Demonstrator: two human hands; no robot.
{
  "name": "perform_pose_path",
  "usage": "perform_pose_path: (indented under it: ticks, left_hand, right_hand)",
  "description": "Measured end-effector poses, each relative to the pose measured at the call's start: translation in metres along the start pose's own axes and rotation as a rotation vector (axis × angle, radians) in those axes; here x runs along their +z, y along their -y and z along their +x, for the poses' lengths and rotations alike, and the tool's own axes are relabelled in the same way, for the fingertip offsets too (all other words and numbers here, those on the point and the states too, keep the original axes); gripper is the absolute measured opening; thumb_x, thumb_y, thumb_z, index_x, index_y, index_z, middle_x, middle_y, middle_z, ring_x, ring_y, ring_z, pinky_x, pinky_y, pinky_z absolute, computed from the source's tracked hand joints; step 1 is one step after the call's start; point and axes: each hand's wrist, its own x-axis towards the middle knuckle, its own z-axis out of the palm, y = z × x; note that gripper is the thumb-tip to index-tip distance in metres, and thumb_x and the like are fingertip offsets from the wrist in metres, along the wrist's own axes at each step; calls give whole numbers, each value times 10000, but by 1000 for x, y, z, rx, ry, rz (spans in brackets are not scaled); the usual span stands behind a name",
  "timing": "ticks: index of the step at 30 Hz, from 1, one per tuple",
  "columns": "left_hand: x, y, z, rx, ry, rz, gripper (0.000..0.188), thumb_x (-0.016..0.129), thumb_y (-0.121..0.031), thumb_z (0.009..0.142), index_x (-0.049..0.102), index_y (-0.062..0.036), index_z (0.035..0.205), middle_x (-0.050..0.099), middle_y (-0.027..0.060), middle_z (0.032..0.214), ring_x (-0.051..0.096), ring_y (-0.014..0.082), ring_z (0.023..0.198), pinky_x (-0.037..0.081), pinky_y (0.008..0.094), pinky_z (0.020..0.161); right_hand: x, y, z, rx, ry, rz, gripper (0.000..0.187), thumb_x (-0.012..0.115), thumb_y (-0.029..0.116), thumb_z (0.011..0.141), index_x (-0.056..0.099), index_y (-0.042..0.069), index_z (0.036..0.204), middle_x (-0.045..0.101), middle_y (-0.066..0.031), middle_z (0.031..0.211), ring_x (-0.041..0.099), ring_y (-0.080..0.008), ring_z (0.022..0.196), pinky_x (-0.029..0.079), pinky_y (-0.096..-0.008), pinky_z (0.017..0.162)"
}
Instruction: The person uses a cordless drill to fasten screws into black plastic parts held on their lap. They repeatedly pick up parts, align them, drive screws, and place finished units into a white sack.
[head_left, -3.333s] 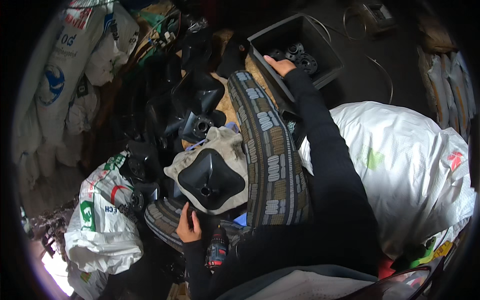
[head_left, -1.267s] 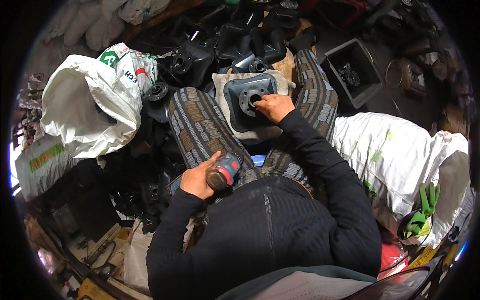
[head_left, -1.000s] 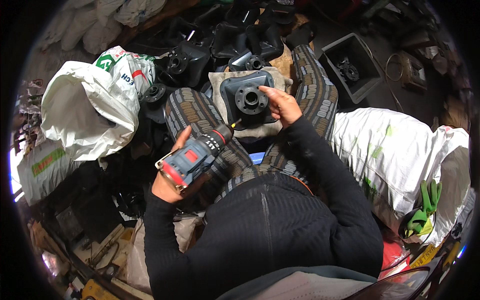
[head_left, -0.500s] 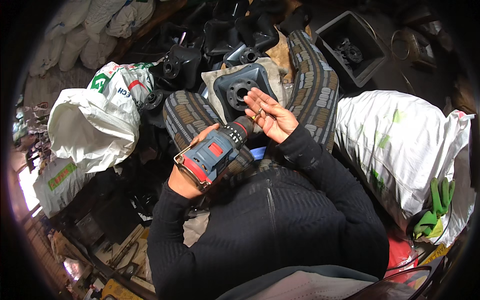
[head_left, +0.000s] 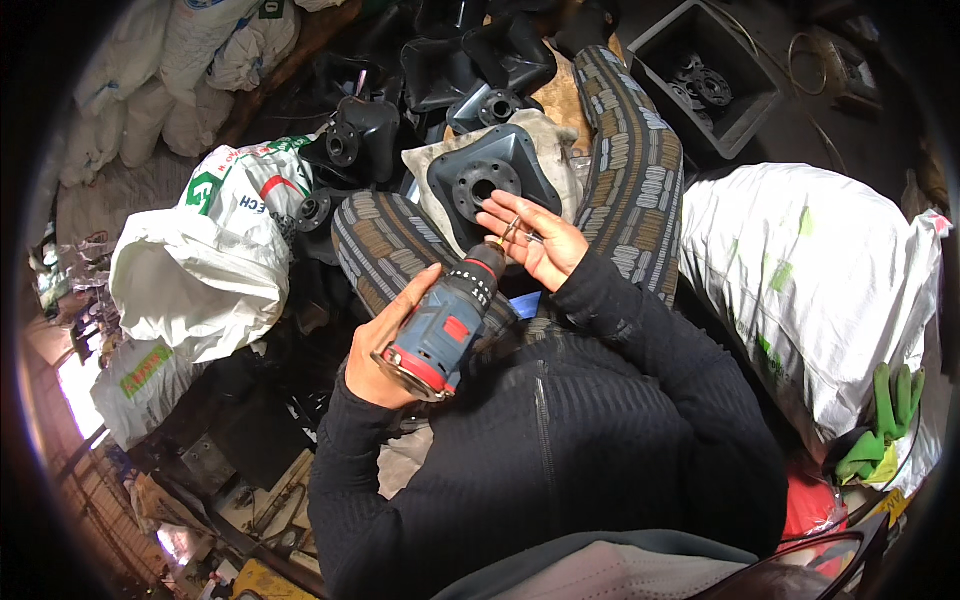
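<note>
My left hand (head_left: pixel 380 362) is wrapped round a blue-grey and red cordless drill (head_left: pixel 440 332), whose chuck and bit point away from me. My right hand (head_left: pixel 545 240) is palm up with fingers stretched out, and a few small screws (head_left: pixel 533 237) seem to lie in it. The drill's tip is close to those fingers. Just beyond, between my knees, rests a black square-flanged part with a round hub (head_left: pixel 488 188), on a pale cloth (head_left: pixel 546 140). The hub's centre hole is partly behind my right fingertips.
Several similar black parts (head_left: pixel 430 75) are piled beyond my knees. A grey bin (head_left: pixel 737 60) with round dark pieces stands at far right. White sacks (head_left: pixel 800 290) flank me on both sides, and green gloves (head_left: pixel 885 420) hang by the right one. An open white sack (head_left: pixel 200 290) stands left.
The drill has swung so that its nose points more directly away from me, its rear moving right and nearer. My right hand has shifted slightly left. The view has tilted a little.
</note>
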Motion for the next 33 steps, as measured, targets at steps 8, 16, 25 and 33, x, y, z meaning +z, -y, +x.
perform_pose_path:
  ticks: [8,16,25,33]
  left_hand:
    - [-28,28,30,100,-72,476,593,741,-95,704,526,-18,1251,632,123,1157,636,267,1048,493,343,932]
    - [-31,51,66,-32,-9,259,491,738,-103,721,560,-31,1173,639,132,1078,620,319,1013,487,395,900]
    - [-52,38,88,56,118,349,516,761,-120,712,565,-19,1179,639,145,1113,630,302,1026,493,365,898]
    - [-55,53,87,-329,96,42,528,758,-122,756,542,-25,1228,628,116,1096,606,280,1022,469,383,901]
  right_hand:
    - [-42,24,39,-200,-467,-438,310,634,290,923,616,30,1090,560,59,751,401,-11,515,312,-174,446]
    - [-48,10,65,-125,-370,-713,302,731,296,849,615,35,945,535,70,656,422,2,522,284,-178,404]
    - [-24,16,63,-130,-279,-698,213,679,253,889,627,46,897,610,34,734,537,-22,618,443,-181,464]
    - [-23,17,67,-107,-286,-658,221,688,255,875,631,42,866,629,11,748,549,-35,599,441,-187,443]
